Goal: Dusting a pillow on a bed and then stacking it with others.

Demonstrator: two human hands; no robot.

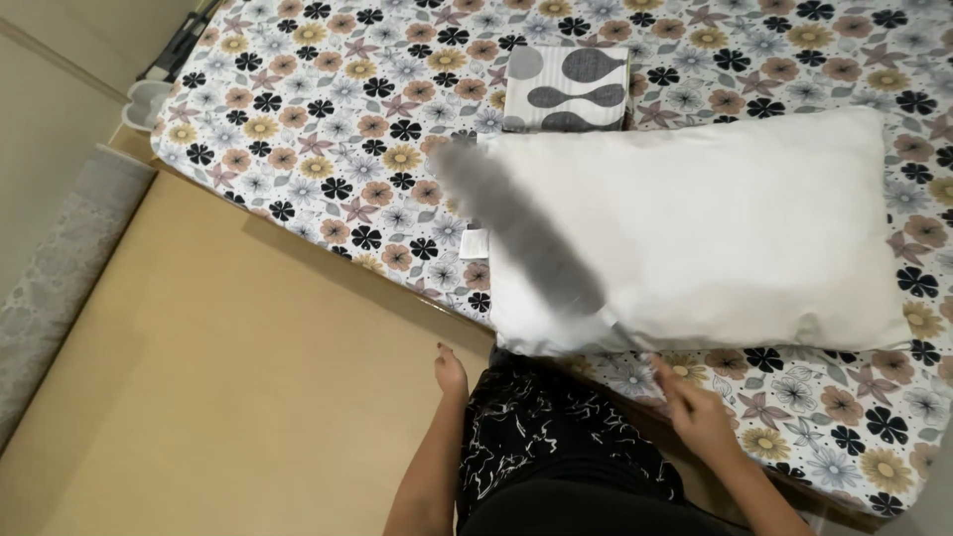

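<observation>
Right hand [703, 417] is low on the right, fingers curled tight around the thin handle of a grey duster [521, 233]. The duster's fluffy head is blurred and lies slantwise across the left end of the white pillow [715, 228], reaching from the pillow's upper left corner down towards its lower left edge. The pillow lies flat on the bed [328, 109], on a floral sheet of black, tan and mauve blooms. Left hand [450, 371] hangs loose by the bed's edge, fingers slack, holding nothing, just beside the person's dark patterned clothing [536, 437]. Above the pillow, touching its top edge or very nearly, sits a folded cloth [566, 89] in grey and white with blob shapes. A small white tag [474, 241] shows at the pillow's left side. Tan floor [199, 397] runs below the bed, and a pale rug [60, 268] lies at far left.
</observation>
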